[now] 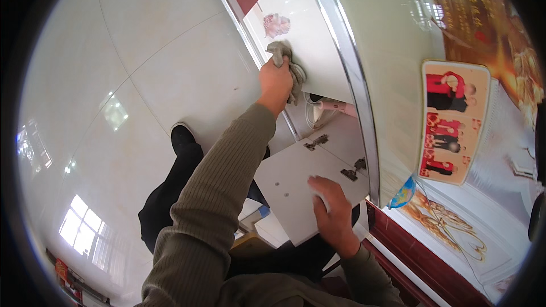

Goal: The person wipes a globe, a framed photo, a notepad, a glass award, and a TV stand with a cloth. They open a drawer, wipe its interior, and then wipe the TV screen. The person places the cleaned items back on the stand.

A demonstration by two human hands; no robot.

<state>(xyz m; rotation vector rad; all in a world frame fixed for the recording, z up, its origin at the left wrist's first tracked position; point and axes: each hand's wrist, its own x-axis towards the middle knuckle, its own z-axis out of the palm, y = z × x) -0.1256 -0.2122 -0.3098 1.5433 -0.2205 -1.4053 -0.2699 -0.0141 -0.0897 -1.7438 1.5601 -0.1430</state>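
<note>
My left hand [277,81] holds a crumpled grey-brown cloth [296,77] against a glossy white cabinet door [318,47], below a pink flower print [276,24]. My right hand [335,215] has its fingers apart and holds nothing. It is over the inner face of an open white cabinet door [294,175]; whether it touches the panel I cannot tell. Metal hinges [315,142] join that door to the cabinet. In the open compartment lies a pink appliance [337,107] with a pale cord [310,117], partly hidden.
A metal-trimmed edge [356,68] borders the pale cabinet top [386,106]. A framed set of photos [454,121] and a small globe [403,194] are beside it. Shiny floor tiles [179,64] spread to the left, near my dark shoe [182,134]. A yellowish object [251,245] is below the open door.
</note>
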